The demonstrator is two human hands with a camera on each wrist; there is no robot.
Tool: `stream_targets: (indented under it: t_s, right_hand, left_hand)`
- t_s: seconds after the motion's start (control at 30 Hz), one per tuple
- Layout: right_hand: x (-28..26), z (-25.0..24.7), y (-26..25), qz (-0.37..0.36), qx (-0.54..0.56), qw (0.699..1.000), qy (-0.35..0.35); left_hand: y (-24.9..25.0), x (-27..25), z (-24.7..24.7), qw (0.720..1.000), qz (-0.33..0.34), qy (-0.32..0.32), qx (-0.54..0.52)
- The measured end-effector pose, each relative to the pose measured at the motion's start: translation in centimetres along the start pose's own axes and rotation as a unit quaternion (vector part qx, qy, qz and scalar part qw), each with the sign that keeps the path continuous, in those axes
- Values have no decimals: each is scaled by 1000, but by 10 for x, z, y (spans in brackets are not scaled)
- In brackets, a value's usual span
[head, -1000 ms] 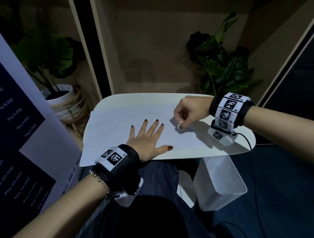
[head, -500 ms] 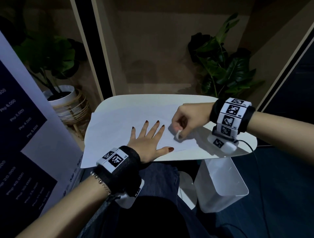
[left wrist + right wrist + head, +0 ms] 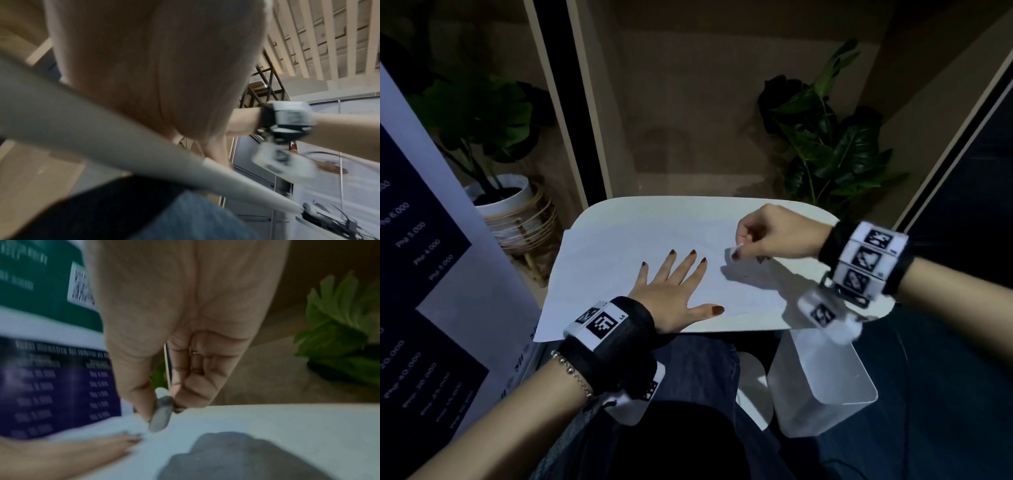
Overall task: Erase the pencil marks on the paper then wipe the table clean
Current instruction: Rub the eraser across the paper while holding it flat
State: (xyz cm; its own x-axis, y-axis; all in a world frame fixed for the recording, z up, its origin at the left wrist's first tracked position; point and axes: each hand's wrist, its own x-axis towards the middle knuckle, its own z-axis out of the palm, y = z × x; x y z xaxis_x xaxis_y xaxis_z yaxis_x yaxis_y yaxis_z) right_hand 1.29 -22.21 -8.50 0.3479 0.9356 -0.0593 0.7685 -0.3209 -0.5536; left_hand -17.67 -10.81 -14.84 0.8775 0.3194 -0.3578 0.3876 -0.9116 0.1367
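Off to the left of everything there's a big purple and white price sign (image 3: 424,274) with rows of "Php" amounts printed down it, though most of the numbers are too blurry to read. Just right of the sign, a leafy plant sits in a white pot (image 3: 500,192), and the pot is nested in a bamboo-style stand (image 3: 530,226). Farther right of the sign, up against the tan back wall, there's a second dark green plant (image 3: 828,144) with big split leaves. Also right of the sign but lower down, a frosted white bin (image 3: 822,380) stands on the dark floor.
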Motion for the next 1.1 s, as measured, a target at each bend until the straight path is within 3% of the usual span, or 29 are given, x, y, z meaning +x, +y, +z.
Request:
stream_targets:
  t_s: [0.1, 0.23, 0.4, 0.57, 0.77, 0.93, 1.1]
  right_hand:
    - [-33, 42, -8, 29, 108, 992, 52]
    - [-52, 68, 7, 46, 71, 992, 96]
    - [-56, 66, 29, 28, 89, 985, 142]
    - [-54, 62, 43, 30, 131, 978, 160]
    - [-50, 56, 65, 91, 340, 908, 229]
    - [-59, 58, 67, 59, 252, 935, 244]
    - [-56, 68, 41, -51, 190, 967, 164]
  left_hand:
    - [-2, 0, 0, 997, 10, 14, -72]
    - [-18, -3, -19, 974, 30, 43, -219]
    - [-38, -14, -37, 994, 9, 2, -108]
    - [-31, -16, -32, 994, 50, -45, -83]
    - [-19, -11, -21, 997, 47, -47, -47]
    - [-19, -9, -19, 997, 41, -38, -47]
    - [-14, -8, -14, 998, 24, -14, -54]
